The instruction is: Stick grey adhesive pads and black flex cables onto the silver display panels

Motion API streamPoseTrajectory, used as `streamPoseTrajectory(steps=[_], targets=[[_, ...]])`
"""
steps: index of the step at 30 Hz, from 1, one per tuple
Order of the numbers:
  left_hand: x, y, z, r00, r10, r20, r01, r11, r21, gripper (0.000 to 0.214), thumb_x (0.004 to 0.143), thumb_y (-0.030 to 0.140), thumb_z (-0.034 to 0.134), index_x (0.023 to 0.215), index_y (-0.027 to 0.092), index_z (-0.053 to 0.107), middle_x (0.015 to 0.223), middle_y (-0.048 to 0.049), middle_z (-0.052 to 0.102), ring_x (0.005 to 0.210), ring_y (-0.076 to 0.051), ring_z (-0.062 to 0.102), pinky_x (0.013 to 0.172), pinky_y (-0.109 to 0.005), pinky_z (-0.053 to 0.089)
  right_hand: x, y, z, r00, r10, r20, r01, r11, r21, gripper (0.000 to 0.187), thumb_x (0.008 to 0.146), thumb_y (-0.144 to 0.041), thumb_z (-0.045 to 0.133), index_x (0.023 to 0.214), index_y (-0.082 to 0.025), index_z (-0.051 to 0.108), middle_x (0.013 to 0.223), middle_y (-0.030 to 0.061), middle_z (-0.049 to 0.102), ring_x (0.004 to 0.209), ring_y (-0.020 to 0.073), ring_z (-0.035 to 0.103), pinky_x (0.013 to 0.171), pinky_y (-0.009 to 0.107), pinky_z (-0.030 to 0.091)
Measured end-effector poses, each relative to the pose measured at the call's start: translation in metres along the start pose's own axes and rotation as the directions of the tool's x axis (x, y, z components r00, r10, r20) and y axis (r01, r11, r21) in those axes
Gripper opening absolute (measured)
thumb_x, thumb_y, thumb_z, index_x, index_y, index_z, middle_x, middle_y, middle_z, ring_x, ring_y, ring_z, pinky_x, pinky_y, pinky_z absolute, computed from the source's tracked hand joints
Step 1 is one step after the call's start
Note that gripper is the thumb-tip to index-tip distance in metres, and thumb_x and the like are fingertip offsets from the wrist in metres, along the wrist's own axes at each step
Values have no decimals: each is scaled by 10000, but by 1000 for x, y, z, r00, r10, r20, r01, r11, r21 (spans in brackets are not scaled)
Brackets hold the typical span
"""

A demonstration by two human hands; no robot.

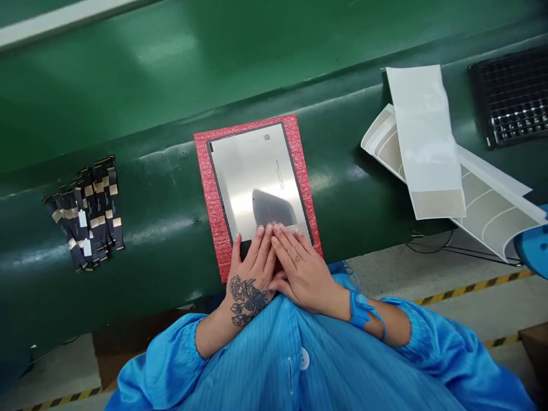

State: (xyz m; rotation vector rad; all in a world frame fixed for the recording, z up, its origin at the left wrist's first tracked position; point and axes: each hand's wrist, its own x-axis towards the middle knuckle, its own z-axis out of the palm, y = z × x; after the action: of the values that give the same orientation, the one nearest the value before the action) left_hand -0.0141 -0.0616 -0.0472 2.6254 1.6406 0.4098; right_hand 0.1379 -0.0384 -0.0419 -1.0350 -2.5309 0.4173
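Note:
A display panel (pixel 248 165) with a silvery back and dark edges lies on a red foam sheet (pixel 209 194). Across the panel's near edge, my left hand (pixel 252 274) rests flat with fingers stretched out, covering part of that edge. Beside it my right hand (pixel 306 274) also lies flat, its fingertips on the panel and close to those of the left. Neither hand grips anything. A blue wrist strap (pixel 359 308) goes round my right wrist.
Several black flexible circuit strips (pixel 94 211) lie piled on the green bench (pixel 158 245) at left. White and beige sticker sheets (pixel 428 137) overlap at right, partly past the near edge. Behind them is a black gridded tray (pixel 514 97). A blue object (pixel 533 248) shows at far right.

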Motion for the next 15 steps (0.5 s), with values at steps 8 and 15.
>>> streamPoseTrajectory(steps=[8,15], targets=[[-6,-3,0,996,-29,80,31,999,-23,644,951,448,309,1452,43,315,1414,-226,449,1397,-295,326,1172,-546,43,-7,12,-1,982,156,107,-138,977,-162,736,933,-558,294,1457,-42,276,1510,184,331,1434,279,227,1155,519,211],[-3,-1,-2,995,-88,45,90,996,-27,671,930,455,408,1440,29,317,1417,-224,452,1378,-298,361,1172,-507,111,-14,18,-1,964,264,6,-253,930,-266,753,956,-507,259,1502,-25,66,1497,234,329,1412,321,273,1130,587,191]])
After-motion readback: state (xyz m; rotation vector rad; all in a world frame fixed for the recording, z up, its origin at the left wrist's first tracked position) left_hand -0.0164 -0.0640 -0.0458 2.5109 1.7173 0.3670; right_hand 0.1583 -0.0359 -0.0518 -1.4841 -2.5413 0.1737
